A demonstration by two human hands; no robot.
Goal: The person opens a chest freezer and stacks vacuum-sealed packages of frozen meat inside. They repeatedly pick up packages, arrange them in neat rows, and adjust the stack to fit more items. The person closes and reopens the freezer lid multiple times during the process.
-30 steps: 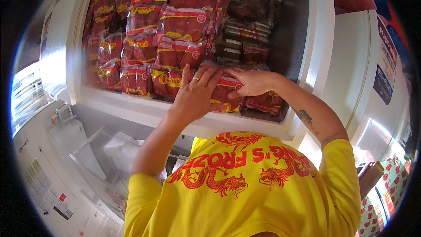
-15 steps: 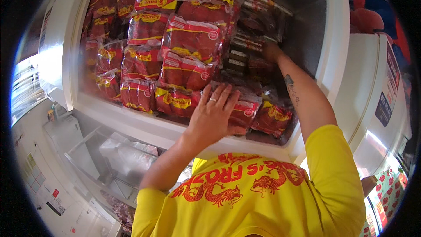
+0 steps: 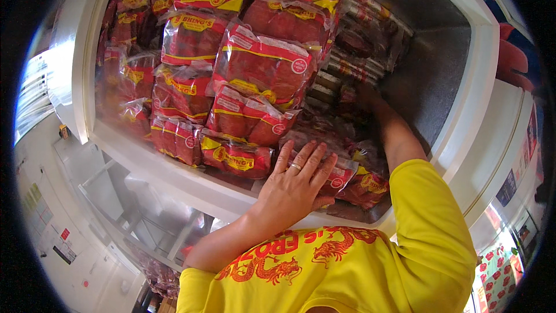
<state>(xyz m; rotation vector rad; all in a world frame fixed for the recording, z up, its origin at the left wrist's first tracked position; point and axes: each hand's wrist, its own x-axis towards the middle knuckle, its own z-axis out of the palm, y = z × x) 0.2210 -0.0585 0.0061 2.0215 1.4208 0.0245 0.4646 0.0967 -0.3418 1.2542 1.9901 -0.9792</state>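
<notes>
Left hand point(image 3: 292, 188) flat, fingers spread, pressing red meat packs point(image 3: 341, 171) at chest freezer point(image 3: 174, 177) front rim. Right hand point(image 3: 366, 97) deep against freezer's far wall; grip not visible. Packs probably frozen-stiff, slick film, weighty; best grasped by edges.

Clear plastic packs of red meat point(image 3: 263, 66) with red and yellow labels fill the chest freezer above the left hand point(image 3: 295, 188), stacked in rows. One such pack point(image 3: 341, 174) lies under its fingers, another point(image 3: 370, 185) just right. Dark, flat vacuum packs point(image 3: 359, 52) are piled near the right hand point(image 3: 366, 95). Small coloured stickers point(image 3: 512, 182) sit far right on a neighbouring freezer.
</notes>
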